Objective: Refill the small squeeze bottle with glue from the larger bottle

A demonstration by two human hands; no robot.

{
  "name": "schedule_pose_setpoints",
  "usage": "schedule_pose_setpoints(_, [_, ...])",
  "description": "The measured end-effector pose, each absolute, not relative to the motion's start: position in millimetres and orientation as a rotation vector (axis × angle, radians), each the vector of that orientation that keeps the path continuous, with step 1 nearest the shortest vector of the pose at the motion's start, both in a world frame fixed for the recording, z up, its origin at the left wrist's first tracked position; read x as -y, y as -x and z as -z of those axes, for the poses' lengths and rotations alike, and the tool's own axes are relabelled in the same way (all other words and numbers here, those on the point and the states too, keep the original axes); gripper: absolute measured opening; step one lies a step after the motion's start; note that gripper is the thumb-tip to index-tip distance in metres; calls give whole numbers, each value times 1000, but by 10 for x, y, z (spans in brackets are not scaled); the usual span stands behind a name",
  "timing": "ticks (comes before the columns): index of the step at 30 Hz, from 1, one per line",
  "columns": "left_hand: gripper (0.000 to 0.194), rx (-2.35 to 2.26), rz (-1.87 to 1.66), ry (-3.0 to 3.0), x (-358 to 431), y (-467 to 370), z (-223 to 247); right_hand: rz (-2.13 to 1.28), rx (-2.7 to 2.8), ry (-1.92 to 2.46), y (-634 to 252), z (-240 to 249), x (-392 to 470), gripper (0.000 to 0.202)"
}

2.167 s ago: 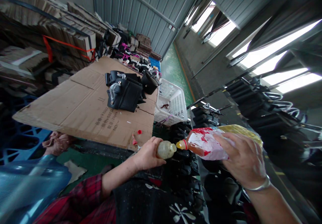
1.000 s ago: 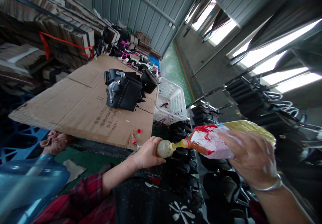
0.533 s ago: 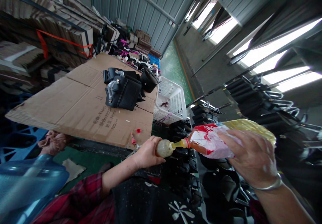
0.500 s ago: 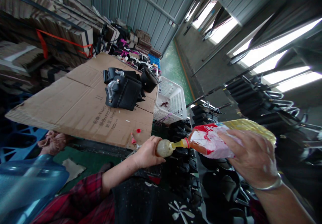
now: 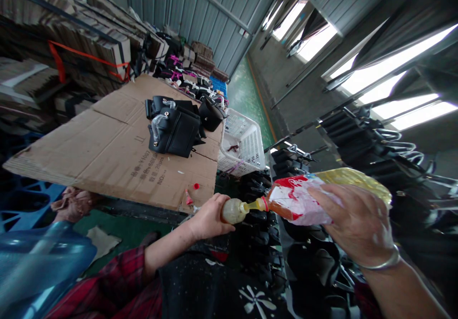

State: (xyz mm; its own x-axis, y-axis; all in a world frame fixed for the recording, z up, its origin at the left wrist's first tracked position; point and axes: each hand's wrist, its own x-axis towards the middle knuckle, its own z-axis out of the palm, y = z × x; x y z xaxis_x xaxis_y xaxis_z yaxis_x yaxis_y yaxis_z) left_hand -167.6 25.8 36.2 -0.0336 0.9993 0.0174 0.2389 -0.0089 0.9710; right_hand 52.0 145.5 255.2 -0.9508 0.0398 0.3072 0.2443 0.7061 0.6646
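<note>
Left hand: the bare left hand (image 5: pixel 209 219) is wrapped around a small, rounded, cloudy plastic bottle (image 5: pixel 233 212), its neck pointing right.
Right hand: the bare right hand (image 5: pixel 358 218) grips a large clear plastic bottle with a torn red-and-white label (image 5: pixel 298 199), tilted neck-down to the left.
Join: a yellow tapered nozzle (image 5: pixel 255 205) on the large bottle meets the small one's mouth; whether liquid is flowing cannot be told.
Bottles' place: in the air, near the viewer, just right of the near edge of a flat brown cardboard sheet (image 5: pixel 107 152).
Slip risk: if either wrist drifts, the narrow nozzle could pull off the mouth and drip.
Squeeze risk: too hard a press on the large, soft-looking bottle could force liquid back out around the join.
Overfill risk: the cloudy wall makes the level hard to read, so the small bottle might brim over.
Below: black bags (image 5: pixel 257 190) lie beneath the join and could be stained by a spill.
On the cardboard: a small round red cap (image 5: pixel 196 186) and a red pointed cap (image 5: pixel 188 198), near the right edge, might be knocked off by the left arm.
</note>
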Motion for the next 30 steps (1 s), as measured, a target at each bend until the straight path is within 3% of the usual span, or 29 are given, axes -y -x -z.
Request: schedule_pose_setpoints(30, [69,-1394,-1144,-1386,-142,1678,-339,1092,2654,219,-505,-2599,-1297,28])
